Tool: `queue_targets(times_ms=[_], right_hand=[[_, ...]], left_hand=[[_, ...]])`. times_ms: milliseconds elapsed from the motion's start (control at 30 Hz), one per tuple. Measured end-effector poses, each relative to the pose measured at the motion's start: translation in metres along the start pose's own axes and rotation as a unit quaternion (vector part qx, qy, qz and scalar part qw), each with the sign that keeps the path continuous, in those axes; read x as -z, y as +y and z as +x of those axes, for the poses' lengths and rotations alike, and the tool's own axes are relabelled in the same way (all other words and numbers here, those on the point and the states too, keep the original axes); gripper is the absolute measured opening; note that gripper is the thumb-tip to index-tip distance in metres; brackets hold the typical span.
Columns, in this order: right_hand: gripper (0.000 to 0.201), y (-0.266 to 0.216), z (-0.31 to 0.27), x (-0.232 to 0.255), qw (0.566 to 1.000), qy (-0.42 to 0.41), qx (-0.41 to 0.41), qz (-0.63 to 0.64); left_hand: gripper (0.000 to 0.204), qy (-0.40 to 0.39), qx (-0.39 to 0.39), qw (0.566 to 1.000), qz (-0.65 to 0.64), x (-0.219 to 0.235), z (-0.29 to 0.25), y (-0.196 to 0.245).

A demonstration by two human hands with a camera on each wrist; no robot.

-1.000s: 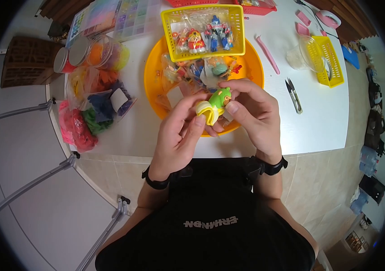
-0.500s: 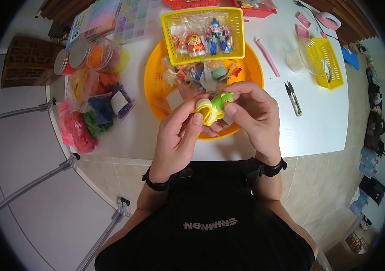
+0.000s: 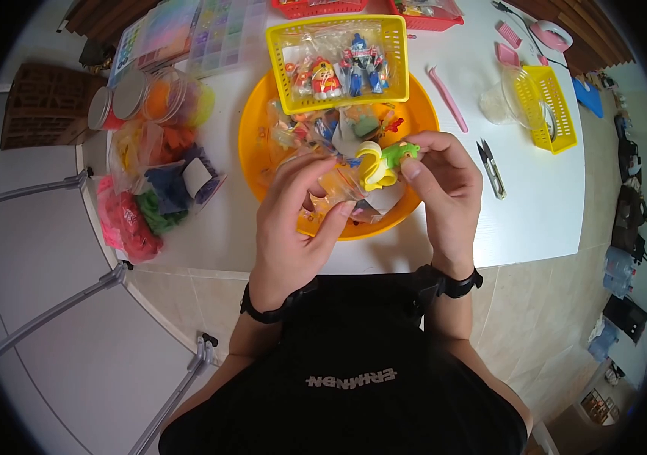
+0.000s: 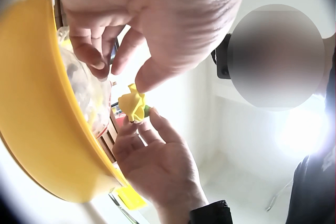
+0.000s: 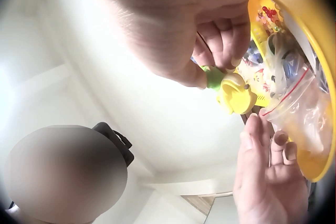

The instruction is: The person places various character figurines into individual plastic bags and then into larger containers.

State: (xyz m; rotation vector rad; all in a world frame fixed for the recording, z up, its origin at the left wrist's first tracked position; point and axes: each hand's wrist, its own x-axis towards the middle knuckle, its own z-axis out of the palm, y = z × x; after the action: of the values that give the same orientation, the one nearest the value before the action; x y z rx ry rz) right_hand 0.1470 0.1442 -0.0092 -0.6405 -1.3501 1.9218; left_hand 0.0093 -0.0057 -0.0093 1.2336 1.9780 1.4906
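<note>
My right hand (image 3: pixel 448 197) pinches a small toy figure (image 3: pixel 380 167) between thumb and fingers, over the orange basin (image 3: pixel 256 129). The figure has a green body in a yellow peeled-banana skin; its green end is at my right fingertips and the peel points left. My left hand (image 3: pixel 289 220) is apart from the figure, its fingers bent loosely and the thumb spread from them, with nothing held. Close by the left fingertips lies a clear zip bag (image 5: pixel 302 113) with a red strip, in the basin among other bagged small toys (image 3: pixel 300 125).
A yellow basket (image 3: pixel 281 80) with bagged figures sits on the basin's far rim. Pink tweezers (image 3: pixel 448 98), thread snips (image 3: pixel 492 168) and another yellow basket (image 3: pixel 566 125) lie to the right. At left are lidded jars (image 3: pixel 164 98) and bags of coloured material (image 3: pixel 130 220).
My left hand has let go of the toy figure and moved away from it. The right hand has carried the figure slightly up and right, uncovering the zip bag below.
</note>
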Motion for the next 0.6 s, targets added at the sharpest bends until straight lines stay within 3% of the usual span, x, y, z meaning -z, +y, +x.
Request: queue_targets(times_ms=[233, 600], right_hand=[[0.023, 0.008, 0.001, 0.003, 0.994, -0.001, 0.0, -0.109], [0.022, 0.008, 0.001, -0.002, 0.983, -0.008, -0.018, -0.181]], left_hand=[[0.057, -0.013, -0.067, 0.992, 0.104, -0.002, 0.004, -0.008], [0.079, -0.029, -0.069, 0.976, 0.205, -0.005, 0.006, -0.002]])
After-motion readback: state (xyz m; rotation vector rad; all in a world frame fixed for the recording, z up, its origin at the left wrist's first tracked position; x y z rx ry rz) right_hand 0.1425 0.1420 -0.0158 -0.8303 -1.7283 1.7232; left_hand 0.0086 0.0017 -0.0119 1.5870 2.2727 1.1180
